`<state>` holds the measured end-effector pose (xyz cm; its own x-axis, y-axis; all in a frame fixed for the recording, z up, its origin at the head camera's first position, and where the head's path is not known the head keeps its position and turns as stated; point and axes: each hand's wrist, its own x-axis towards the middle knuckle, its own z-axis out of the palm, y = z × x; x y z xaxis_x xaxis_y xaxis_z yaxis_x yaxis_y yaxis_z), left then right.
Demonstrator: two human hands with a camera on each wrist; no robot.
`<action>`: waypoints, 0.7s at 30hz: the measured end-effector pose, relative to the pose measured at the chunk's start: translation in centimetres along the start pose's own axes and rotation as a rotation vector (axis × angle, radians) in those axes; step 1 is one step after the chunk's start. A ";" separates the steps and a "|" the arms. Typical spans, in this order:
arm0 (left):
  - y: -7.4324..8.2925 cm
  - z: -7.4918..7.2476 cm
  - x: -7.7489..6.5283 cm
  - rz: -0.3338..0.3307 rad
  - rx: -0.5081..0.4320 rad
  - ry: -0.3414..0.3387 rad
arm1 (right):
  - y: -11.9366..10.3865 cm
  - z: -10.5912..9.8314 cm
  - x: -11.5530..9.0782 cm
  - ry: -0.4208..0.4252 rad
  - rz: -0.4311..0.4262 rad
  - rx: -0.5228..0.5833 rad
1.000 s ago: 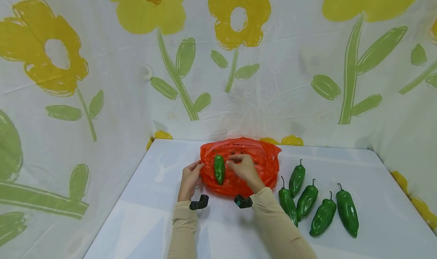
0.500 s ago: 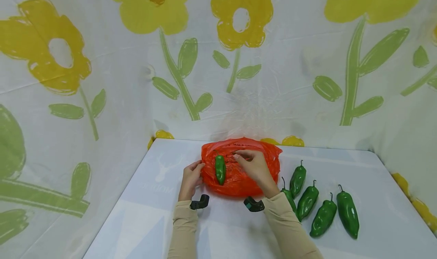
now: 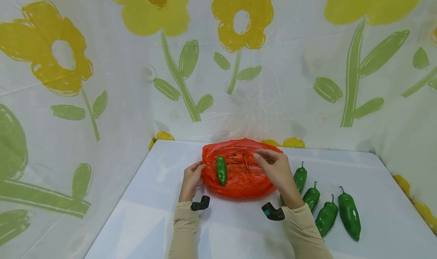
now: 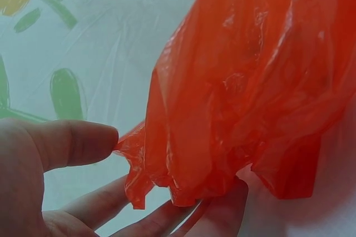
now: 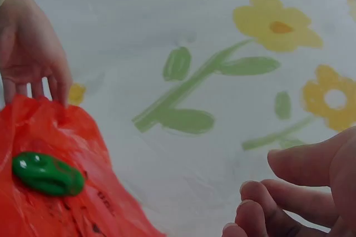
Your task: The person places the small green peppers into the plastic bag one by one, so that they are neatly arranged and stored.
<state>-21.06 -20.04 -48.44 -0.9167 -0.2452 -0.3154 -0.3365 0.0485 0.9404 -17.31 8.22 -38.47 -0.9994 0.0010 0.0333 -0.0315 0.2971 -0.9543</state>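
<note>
A red plastic bag [image 3: 246,175] lies on the table, with dark print on its upper side. One green pepper [image 3: 221,171] rests on the bag's left part, stem pointing away from me. My left hand [image 3: 191,181] holds the bag's left edge; in the left wrist view the thumb [image 4: 83,141] is at a crumpled corner and the other fingers lie under the plastic. Over the bag's right part is my right hand [image 3: 277,171], holding nothing, its fingers loosely bent with a gap between thumb and fingertips in the right wrist view.
Several more green peppers [image 3: 349,215] lie on the white table [image 3: 232,228] to the right, some partly hidden by my right arm. A flower-printed curtain [image 3: 286,73] stands behind the table and along its sides.
My right hand has moved right, away from the pepper on the bag, and more of the bag's print shows. The left hand has stayed at the bag's edge.
</note>
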 end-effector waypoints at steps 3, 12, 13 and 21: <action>0.0 0.1 0.0 -0.017 0.005 0.001 | 0.0 -1.7 -0.8 0.040 -0.008 -0.003; -0.1 0.4 0.0 -0.014 0.016 0.012 | 0.7 -6.7 -2.8 0.250 -0.002 -0.098; -0.1 0.4 0.0 -0.012 0.016 0.012 | 0.9 -7.3 -3.0 0.272 0.007 -0.097; -0.1 0.4 0.0 -0.009 0.025 0.018 | 2.5 -10.4 -4.1 0.433 0.054 -0.072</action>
<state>-21.08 -19.67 -48.59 -0.9097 -0.2629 -0.3215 -0.3505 0.0707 0.9339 -13.16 18.90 -37.93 -0.9026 0.4136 0.1195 0.0370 0.3511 -0.9356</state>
